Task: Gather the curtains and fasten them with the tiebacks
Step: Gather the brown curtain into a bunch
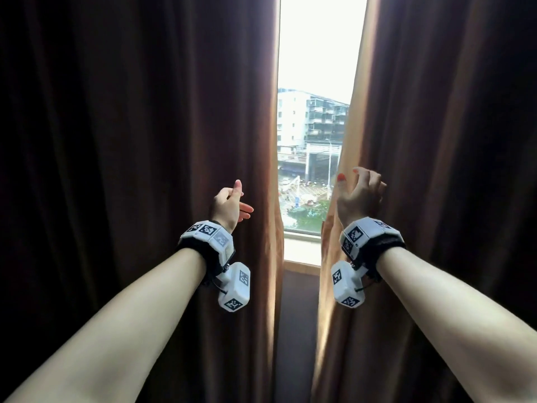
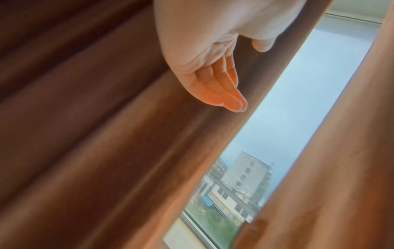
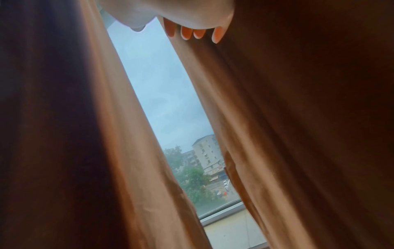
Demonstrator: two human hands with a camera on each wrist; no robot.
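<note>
Two dark brown curtains hang side by side, the left curtain (image 1: 145,141) and the right curtain (image 1: 436,112), with a narrow bright gap between them. My left hand (image 1: 235,202) is held in front of the left curtain's inner edge (image 2: 192,134), its fingers (image 2: 226,87) straight and together and its thumb up, holding nothing. My right hand (image 1: 360,193) is at the right curtain's inner edge (image 3: 213,84). Its loosely curled fingertips (image 3: 186,33) lie against the fabric, and the thumb stands apart on the gap side. No tieback is in view.
Behind the gap is a window (image 1: 313,112) with buildings and a street outside. A pale sill (image 1: 302,248) runs below the glass, with a dark wall under it. Both curtains fill the rest of the view to either side.
</note>
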